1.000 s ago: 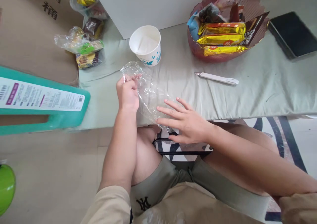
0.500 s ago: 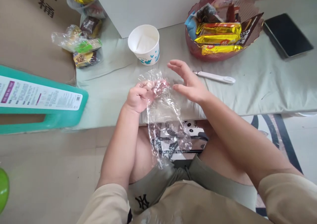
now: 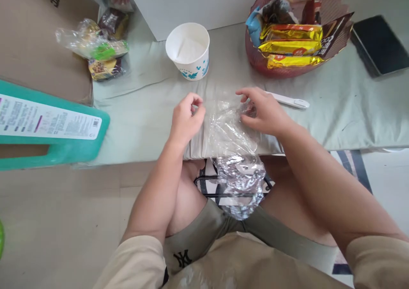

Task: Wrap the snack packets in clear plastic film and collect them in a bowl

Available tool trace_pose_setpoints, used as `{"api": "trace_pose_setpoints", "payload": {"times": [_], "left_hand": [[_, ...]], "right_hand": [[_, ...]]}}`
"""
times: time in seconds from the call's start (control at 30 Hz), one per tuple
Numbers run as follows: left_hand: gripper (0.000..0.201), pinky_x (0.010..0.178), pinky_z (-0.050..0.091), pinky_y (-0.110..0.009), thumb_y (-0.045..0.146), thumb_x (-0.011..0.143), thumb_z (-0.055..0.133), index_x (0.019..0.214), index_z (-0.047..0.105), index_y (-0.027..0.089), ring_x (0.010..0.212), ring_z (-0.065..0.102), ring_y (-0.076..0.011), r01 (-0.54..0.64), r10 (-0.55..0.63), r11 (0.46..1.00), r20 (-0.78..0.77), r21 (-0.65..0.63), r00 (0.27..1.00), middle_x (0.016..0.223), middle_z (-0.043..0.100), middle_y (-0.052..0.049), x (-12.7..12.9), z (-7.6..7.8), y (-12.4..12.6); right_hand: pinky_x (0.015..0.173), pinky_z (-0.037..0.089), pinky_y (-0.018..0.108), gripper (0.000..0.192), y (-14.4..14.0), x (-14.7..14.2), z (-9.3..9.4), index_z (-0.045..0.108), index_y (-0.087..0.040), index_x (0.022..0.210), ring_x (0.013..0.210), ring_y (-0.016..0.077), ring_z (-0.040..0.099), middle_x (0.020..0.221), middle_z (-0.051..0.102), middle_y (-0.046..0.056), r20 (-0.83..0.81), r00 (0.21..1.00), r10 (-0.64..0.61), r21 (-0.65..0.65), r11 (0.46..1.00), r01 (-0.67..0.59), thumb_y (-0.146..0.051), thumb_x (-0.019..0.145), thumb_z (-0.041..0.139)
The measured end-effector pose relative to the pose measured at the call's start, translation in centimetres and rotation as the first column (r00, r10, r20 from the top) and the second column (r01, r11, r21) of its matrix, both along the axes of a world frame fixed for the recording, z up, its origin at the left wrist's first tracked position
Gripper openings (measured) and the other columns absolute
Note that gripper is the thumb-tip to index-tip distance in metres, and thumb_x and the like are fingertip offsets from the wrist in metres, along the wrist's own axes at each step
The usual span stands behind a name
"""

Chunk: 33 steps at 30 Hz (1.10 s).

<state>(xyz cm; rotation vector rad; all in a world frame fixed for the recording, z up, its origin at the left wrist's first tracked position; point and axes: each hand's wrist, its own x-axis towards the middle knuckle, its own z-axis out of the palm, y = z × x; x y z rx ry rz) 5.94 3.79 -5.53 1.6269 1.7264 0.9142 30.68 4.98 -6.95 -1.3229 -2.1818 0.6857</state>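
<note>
Clear plastic bag [image 3: 234, 153] now pinched at its top edge by both hands, left hand [image 3: 186, 118] and right hand [image 3: 263, 112], where the right was open half a second ago; it hangs off the cushion [image 3: 147, 110] edge, mouth being spread.

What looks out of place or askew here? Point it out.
The clear plastic bag, pinched at its top by the left hand and right hand, is crumpled and droops off the table's edge. The red snack basket is overfilled, with packets jutting out askew.
</note>
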Motion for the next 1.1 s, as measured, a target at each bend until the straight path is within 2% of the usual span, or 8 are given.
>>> {"api": "trace_pose_setpoints", "payload": {"times": [0.17,0.3,0.4,0.53,0.63,0.83,1.0,1.1], "left_hand": [[0.015,0.084,0.050,-0.035,0.016,0.092,0.060,0.104,0.066,0.021,0.083,0.065,-0.0171,0.096,-0.104,0.988,-0.063,-0.120,0.993,0.095,0.074,-0.005,1.0,-0.2,-0.1],[0.034,0.087,0.053,-0.035,0.024,0.090,0.071,0.122,0.061,0.019,0.087,0.069,-0.0172,0.130,-0.117,0.976,0.082,-0.175,0.990,0.098,0.076,-0.005,2.5,-0.2,-0.1],[0.031,0.086,0.057,-0.033,0.016,0.092,0.067,0.122,0.060,0.020,0.085,0.071,-0.0151,0.146,-0.092,0.967,0.251,-0.208,0.964,0.095,0.076,-0.003,3.2,-0.3,0.0],[0.020,0.080,0.060,-0.030,0.013,0.100,0.054,0.117,0.060,0.020,0.081,0.075,-0.0132,0.174,0.029,0.930,0.536,-0.324,0.844,0.099,0.077,-0.004,3.6,0.3,-0.1],[0.016,0.075,0.061,-0.029,0.016,0.100,0.056,0.113,0.064,0.019,0.078,0.075,-0.0140,0.177,0.130,0.896,0.622,-0.407,0.772,0.100,0.078,-0.005,3.7,0.8,-0.2],[0.014,0.078,0.062,-0.030,0.024,0.098,0.057,0.102,0.069,0.018,0.084,0.077,-0.0171,0.277,0.224,0.823,0.732,-0.496,0.643,0.112,0.080,-0.010,4.2,1.1,-0.4],[0.048,0.077,0.063,-0.034,0.051,0.093,0.064,0.134,0.057,0.028,0.103,0.077,-0.0262,0.355,0.164,0.831,0.797,-0.429,0.581,0.140,0.069,-0.010,4.3,1.5,-0.7],[0.082,0.081,0.063,-0.034,0.047,0.080,0.082,0.150,0.040,0.042,0.121,0.071,-0.0297,0.393,0.049,0.850,0.795,-0.351,0.605,0.154,0.057,-0.007,4.2,1.4,-1.1]], "right_hand": [[0.097,0.045,0.054,0.065,-0.6,0.0,-0.3,0.052,-0.027,0.142,0.088,0.0278,0.067,0.118,0.073,0.011,0.111,0.994,-0.014,0.006,1.000,0.014,-0.021,0.078,0.062],[0.101,0.044,0.055,0.057,-0.5,-0.5,-0.3,0.055,-0.025,0.138,0.091,0.0286,0.069,0.097,0.074,0.007,0.076,0.996,-0.041,0.035,0.999,0.038,-0.028,0.082,0.062],[0.099,0.047,0.051,0.049,-0.4,-0.7,0.0,0.062,-0.023,0.128,0.085,0.0254,0.069,0.084,0.071,0.003,-0.027,0.996,-0.081,0.081,0.993,0.083,-0.036,0.081,0.066],[0.084,0.052,0.041,0.022,-0.5,-0.8,0.7,0.068,-0.024,0.101,0.072,0.0201,0.064,0.074,0.068,0.001,-0.176,0.976,-0.127,0.103,0.984,0.147,-0.036,0.084,0.062],[0.073,0.051,0.036,0.007,-0.7,-0.9,1.2,0.063,-0.025,0.084,0.067,0.0175,0.061,0.072,0.066,0.000,-0.257,0.948,-0.187,0.067,0.975,0.210,-0.031,0.084,0.060],[0.066,0.049,0.033,0.006,-0.6,-1.4,1.4,0.058,-0.025,0.084,0.060,0.0135,0.057,0.083,0.069,0.000,-0.355,0.881,-0.312,0.024,0.939,0.343,-0.030,0.087,0.059],[0.071,0.046,0.036,0.005,-0.2,-1.8,0.6,0.060,-0.025,0.087,0.063,0.0157,0.057,0.086,0.073,0.002,-0.244,0.899,-0.364,0.097,0.913,0.396,-0.029,0.089,0.059],[0.076,0.046,0.039,0.006,-0.1,-2.2,0.2,0.061,-0.025,0.091,0.073,0.0201,0.063,0.091,0.074,0.005,-0.164,0.899,-0.406,0.116,0.897,0.426,-0.027,0.091,0.056]]}}
